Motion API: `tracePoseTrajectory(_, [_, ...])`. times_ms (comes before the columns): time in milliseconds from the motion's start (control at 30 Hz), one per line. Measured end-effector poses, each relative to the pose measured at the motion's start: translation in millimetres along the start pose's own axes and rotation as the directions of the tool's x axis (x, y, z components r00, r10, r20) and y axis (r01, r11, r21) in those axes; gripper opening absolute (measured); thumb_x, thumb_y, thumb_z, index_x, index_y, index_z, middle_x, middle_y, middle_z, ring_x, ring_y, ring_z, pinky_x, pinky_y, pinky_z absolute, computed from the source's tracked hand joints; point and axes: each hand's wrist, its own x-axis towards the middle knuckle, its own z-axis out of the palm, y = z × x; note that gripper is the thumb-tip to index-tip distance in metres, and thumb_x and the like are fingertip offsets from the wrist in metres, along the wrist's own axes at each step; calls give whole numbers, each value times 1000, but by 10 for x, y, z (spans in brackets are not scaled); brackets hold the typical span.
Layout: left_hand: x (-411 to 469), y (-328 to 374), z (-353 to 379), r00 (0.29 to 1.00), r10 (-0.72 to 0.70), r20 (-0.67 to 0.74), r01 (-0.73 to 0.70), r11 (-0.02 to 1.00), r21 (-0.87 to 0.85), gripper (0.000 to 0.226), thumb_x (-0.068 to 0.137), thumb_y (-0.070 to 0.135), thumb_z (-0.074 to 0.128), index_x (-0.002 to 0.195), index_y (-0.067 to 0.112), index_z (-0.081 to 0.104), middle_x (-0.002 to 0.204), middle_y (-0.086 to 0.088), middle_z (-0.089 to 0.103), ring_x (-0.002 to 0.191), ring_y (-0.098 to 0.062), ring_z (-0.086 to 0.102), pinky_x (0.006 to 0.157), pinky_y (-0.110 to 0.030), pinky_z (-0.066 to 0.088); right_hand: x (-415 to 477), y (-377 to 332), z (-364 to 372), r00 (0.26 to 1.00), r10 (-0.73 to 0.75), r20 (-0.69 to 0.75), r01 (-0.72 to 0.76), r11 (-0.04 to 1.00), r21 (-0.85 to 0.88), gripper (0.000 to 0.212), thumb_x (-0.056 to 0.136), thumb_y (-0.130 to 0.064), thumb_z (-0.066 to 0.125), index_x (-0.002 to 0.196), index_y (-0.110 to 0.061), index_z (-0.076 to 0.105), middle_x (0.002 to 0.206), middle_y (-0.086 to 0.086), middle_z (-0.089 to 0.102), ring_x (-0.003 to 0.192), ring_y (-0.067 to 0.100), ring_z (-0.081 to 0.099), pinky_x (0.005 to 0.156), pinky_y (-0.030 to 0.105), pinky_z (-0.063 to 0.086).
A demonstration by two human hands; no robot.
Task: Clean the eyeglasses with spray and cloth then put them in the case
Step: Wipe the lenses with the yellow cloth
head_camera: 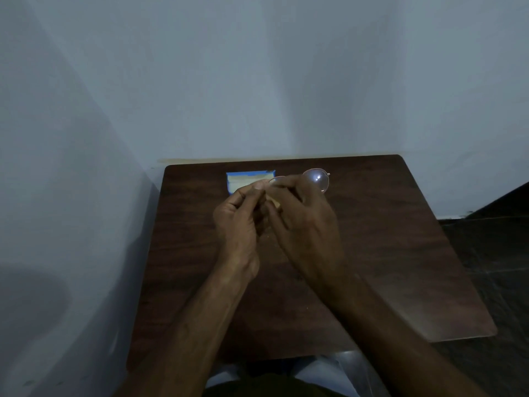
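Head view shows both your hands raised above the dark wooden desk [386, 239], and they hold the eyeglasses [317, 179] between them: your left hand [237, 222] pinches the frame at its left side, and your right hand [303, 222] curls its fingers around the frame beside the clear round lens. A piece of pale yellow cloth [274, 201] shows between the two hands, but I cannot tell which hand keeps it. The blue case [246, 180] lies open at the far side of the desk, just behind your left fingertips.

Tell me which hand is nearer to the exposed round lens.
Right. The right hand holds the eyeglasses just beside the lens; the left hand pinches them farther to the lens's left.
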Motion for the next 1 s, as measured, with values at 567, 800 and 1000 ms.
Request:
tracePoseTrajectory(567, [44,27,-23,1000,9,14,-8,1000,-13,15,102,9,64,104,7,78,86,-6,81,72,-12,78,65,-23,63,268,157,-49,991,66,-118,-64,998,19,16,92,-11,72,108,-7,74,111,9,67,99,22,61,78,37,53])
tracePoseTrajectory(800, [107,49,-40,1000,18,-24,-19,1000,-24,14,103,8,63,102,7,77,85,-7,81,70,-14,78,65,-25,64,43,97,-56,998,12,-67,-10,999,36,11,94,-9,69,104,-6,73,109,9,65,99,19,59,79,29,49])
tracePoseTrajectory(1000, [102,58,-20,999,53,-4,-53,998,18,12,102,9,65,104,6,77,75,-1,78,62,-8,73,57,-20,58,146,-19,-11,998,-37,-44,37,999,2,13,94,-4,70,107,-4,73,113,11,66,101,22,62,78,38,54])
